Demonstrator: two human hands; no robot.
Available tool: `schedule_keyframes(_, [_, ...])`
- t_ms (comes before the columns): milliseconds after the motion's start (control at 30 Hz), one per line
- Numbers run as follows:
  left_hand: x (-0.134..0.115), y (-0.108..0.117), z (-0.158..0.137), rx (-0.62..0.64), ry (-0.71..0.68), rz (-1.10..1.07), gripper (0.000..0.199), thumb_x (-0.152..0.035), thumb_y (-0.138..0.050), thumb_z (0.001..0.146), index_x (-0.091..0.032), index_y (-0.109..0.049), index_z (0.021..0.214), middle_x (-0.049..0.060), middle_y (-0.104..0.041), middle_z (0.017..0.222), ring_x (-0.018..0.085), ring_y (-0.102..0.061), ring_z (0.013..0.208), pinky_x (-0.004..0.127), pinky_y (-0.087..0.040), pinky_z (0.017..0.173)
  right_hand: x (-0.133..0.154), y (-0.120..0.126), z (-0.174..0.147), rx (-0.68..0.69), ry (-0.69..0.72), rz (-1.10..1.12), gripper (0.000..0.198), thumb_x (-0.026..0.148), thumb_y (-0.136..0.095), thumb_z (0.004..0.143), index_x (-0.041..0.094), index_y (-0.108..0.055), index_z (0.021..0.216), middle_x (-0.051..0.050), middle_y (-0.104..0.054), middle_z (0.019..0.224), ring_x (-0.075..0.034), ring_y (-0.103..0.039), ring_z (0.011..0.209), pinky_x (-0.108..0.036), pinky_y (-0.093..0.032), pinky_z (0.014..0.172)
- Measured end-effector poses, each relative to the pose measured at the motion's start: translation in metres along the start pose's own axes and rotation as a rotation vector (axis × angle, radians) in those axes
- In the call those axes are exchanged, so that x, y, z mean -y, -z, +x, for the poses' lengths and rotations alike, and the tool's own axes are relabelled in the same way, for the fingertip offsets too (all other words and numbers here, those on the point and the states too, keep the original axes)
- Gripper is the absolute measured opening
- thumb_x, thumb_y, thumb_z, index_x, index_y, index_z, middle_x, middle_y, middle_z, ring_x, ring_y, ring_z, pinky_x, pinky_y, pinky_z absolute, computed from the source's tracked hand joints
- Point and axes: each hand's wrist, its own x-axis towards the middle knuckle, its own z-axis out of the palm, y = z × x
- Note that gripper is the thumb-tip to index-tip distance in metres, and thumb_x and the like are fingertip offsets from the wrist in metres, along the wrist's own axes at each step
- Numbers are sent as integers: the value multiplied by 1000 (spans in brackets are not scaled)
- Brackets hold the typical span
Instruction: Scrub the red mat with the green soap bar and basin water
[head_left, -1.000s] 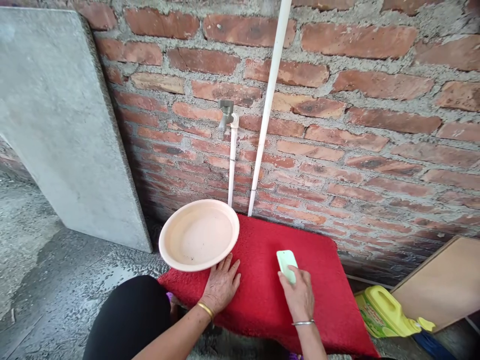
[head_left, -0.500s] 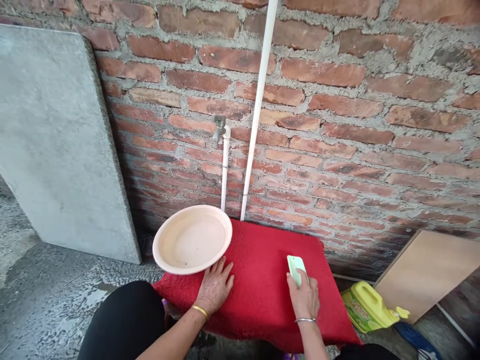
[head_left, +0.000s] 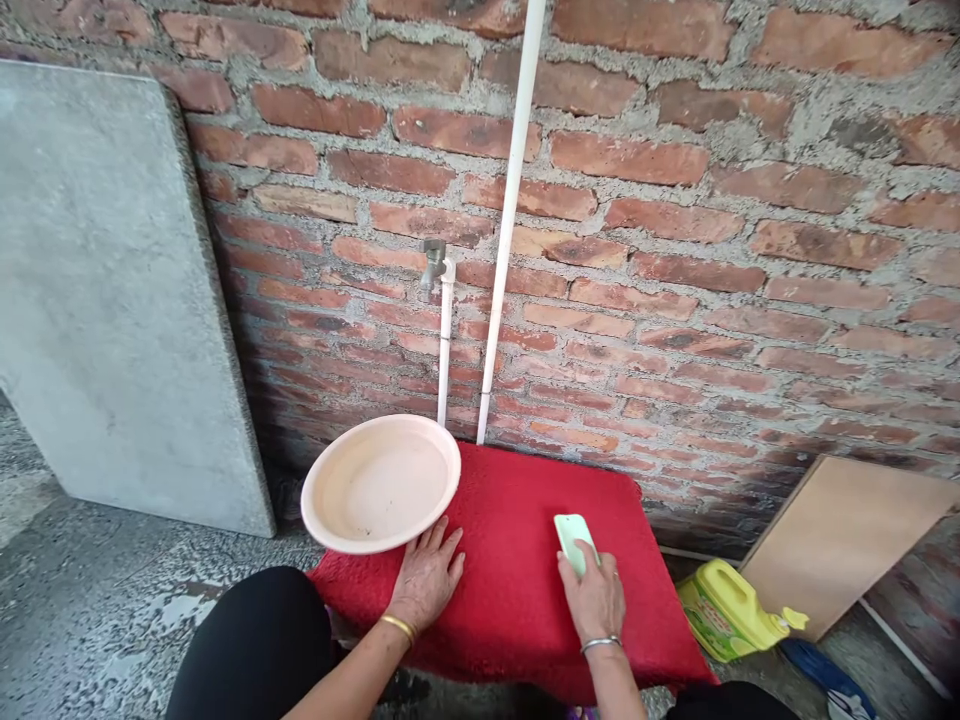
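My right hand [head_left: 594, 598] grips a pale green scrub brush [head_left: 572, 530], an oblong with a small hole at its far end. The brush lies face down on the red cloth [head_left: 517, 560], so its underside is hidden. To the left, my left hand [head_left: 427, 580] rests flat on the same cloth with its fingers spread. Its fingertips are close against the rim of a cream-coloured plastic basin [head_left: 382, 485]; whether they touch it I cannot tell. The basin sits tilted at the cloth's left end, with a few dark specks inside.
Behind the cloth rises a brick wall [head_left: 637, 210] with white pipes [head_left: 507, 220] and a tap [head_left: 433, 265]. A stone slab [head_left: 127, 290] leans on the left. On the right are a yellow jug [head_left: 731, 608], a tan board [head_left: 844, 540] and a blue slipper [head_left: 825, 675].
My right hand has slid the brush slightly to the left across the red cloth. The left hand stays flat beside the basin. The view has shifted a little.
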Motion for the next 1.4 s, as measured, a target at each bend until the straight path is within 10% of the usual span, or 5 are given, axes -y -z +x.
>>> schedule_keyframes(367, [0, 3, -1, -8, -6, -18, 36, -27, -52, 91, -22, -67, 124, 14, -61, 135, 29, -55, 126, 48, -38, 109, 69, -10, -31, 6, 359, 272, 34, 47, -56, 89, 30, -67, 117, -5, -59, 100, -22, -61, 92, -34, -49, 86])
schedule_keyframes(700, [-2, 0, 0, 0, 34, -43, 36, -28, -53, 90, -24, -67, 123, 13, -62, 135, 28, -54, 126, 47, -38, 109, -21, -2, 13, -53, -115, 59, 50, 56, -45, 91, 21, -66, 120, -9, -57, 89, -26, -61, 83, -37, -49, 73])
schedule_keyframes(1033, [-3, 5, 0, 8, 31, -3, 36, -28, -51, 91, -23, -67, 123, 11, -60, 137, 27, -53, 128, 46, -38, 108, 106, -2, -33, 43, 429, 274, 31, 41, -65, 84, 32, -68, 113, -4, -59, 99, -22, -60, 91, -33, -49, 85])
schedule_keyframes(1300, [-4, 7, 2, 55, 39, -25, 37, -30, -52, 91, -23, -66, 125, 13, -60, 136, 28, -53, 128, 48, -39, 108, -11, -4, 19, -49, -147, 111, 49, 56, -48, 90, 21, -67, 119, -9, -57, 90, -26, -60, 84, -37, -48, 73])
schedule_keyframes(1400, [-4, 7, 3, 60, 46, -35, 37, -31, -52, 91, -23, -67, 125, 14, -60, 137, 28, -53, 128, 48, -38, 108, -4, -9, 15, -114, -111, 231, 55, 63, -44, 88, 21, -68, 115, -9, -57, 90, -27, -59, 85, -38, -50, 73])
